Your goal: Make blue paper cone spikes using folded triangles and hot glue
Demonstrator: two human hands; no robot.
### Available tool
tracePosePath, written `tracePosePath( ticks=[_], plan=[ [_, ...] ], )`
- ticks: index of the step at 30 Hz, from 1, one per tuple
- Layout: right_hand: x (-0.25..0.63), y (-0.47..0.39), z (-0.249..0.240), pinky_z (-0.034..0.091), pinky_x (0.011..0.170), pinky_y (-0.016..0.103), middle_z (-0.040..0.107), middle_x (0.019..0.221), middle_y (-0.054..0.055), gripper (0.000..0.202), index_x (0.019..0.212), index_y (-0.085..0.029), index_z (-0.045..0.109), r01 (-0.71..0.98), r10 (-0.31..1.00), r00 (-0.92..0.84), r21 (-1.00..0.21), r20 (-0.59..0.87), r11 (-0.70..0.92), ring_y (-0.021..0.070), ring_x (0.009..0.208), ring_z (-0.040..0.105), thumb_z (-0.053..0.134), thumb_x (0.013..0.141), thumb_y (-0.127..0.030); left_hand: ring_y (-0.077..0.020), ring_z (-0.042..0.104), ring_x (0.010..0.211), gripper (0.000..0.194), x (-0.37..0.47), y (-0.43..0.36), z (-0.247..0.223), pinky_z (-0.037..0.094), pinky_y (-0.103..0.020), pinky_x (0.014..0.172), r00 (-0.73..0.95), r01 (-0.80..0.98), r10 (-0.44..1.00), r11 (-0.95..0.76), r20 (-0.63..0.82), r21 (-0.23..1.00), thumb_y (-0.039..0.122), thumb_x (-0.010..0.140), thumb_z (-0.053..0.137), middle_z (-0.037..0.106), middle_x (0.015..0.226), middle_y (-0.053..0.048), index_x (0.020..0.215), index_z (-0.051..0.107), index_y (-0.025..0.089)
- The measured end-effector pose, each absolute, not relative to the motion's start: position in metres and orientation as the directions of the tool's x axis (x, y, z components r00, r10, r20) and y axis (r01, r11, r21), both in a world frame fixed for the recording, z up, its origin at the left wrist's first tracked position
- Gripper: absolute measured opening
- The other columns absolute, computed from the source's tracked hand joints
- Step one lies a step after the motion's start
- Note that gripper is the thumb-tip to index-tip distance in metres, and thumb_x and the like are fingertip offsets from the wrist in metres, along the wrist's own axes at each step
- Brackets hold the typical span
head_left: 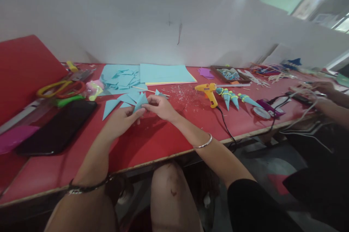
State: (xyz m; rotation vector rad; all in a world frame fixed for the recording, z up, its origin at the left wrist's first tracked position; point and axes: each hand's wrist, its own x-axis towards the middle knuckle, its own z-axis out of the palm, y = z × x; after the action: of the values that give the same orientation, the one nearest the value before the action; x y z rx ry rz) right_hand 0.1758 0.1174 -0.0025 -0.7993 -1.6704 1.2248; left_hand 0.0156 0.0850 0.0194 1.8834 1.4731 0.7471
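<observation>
Along white wall (pixel 122 17), red bench (pixel 152 141) w/ blue sheets (pixel 167 74) at rear edge, L of ctr. Btwn both hands, folded blue paper (pixel 141 102), raised over bench L of ctr, tip up. L hand (pixel 124 117): forearm angled up & R across front edge, thumb on near face, pinching lower part of paper, other fingers curled under. R hand (pixel 160 106): forearm angled up & L across front edge, w/ bangle (pixel 204 144); thumb & index pinching paper's R side, remaining fingers bent. Nr L hand, loose blue triangles (pixel 109 107); farther L, phone (pixel 60 126) nr front edge. R of ctr, yellow glue gun (pixel 207 93) beside decorated cones (pixel 227 98).
</observation>
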Motion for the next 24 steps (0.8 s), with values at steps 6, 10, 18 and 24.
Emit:
tracePosePath(
  ticks=[6,10,18,24],
  plan=[
    [0.1734,0.1128,0.0015,0.044,0.054,0.022,0.058,0.064,-0.005,0.034,0.089,-0.020,0.042,-0.069,0.891,-0.400,-0.976,0.216,0.206,0.0083,0.056,0.054,0.066,0.072,-0.039,-0.0134,0.052,0.050,0.038,0.0150,0.0853,0.0204,0.040,-0.024,0.055,0.247,0.630,0.964,-0.234,0.095,0.741,0.047,0.077,0.043,0.058,0.047,-0.001,0.053,0.055,0.019],
    [0.1744,0.1158,-0.0011,0.043,0.052,0.021,0.057,0.059,-0.008,0.042,0.103,-0.021,0.037,-0.075,0.891,-0.401,-0.977,0.214,0.201,0.0066,0.048,0.050,0.065,0.074,-0.034,-0.0125,0.050,0.044,0.036,0.0175,0.0837,0.0225,0.042,-0.024,0.054,0.272,0.557,0.962,-0.186,0.033,0.810,0.043,0.078,0.042,0.055,0.042,-0.001,0.054,0.054,0.020],
    [0.1776,0.1138,0.0041,0.044,0.048,0.019,0.057,0.054,-0.004,0.024,0.074,-0.015,0.049,-0.055,0.807,-0.573,-0.990,0.140,0.132,0.0061,0.045,0.052,0.059,0.080,-0.036,-0.0142,0.051,0.044,0.041,0.0178,0.0810,0.0233,0.042,-0.026,0.052,0.298,0.528,0.954,-0.138,-0.030,0.838,0.050,0.078,0.039,0.056,0.043,-0.003,0.054,0.053,0.020],
    [0.1768,0.1100,0.0022,0.038,0.040,0.015,0.053,0.044,-0.008,0.025,0.073,-0.015,0.047,0.065,0.760,-0.647,-0.988,0.066,0.140,0.0044,0.037,0.048,0.059,0.081,-0.036,-0.0134,0.041,0.048,0.042,0.0164,0.0834,0.0209,0.027,-0.026,0.049,0.153,0.816,0.973,-0.223,0.173,0.534,0.054,0.075,0.040,0.047,0.046,0.000,0.051,0.045,0.020]
  ],
)
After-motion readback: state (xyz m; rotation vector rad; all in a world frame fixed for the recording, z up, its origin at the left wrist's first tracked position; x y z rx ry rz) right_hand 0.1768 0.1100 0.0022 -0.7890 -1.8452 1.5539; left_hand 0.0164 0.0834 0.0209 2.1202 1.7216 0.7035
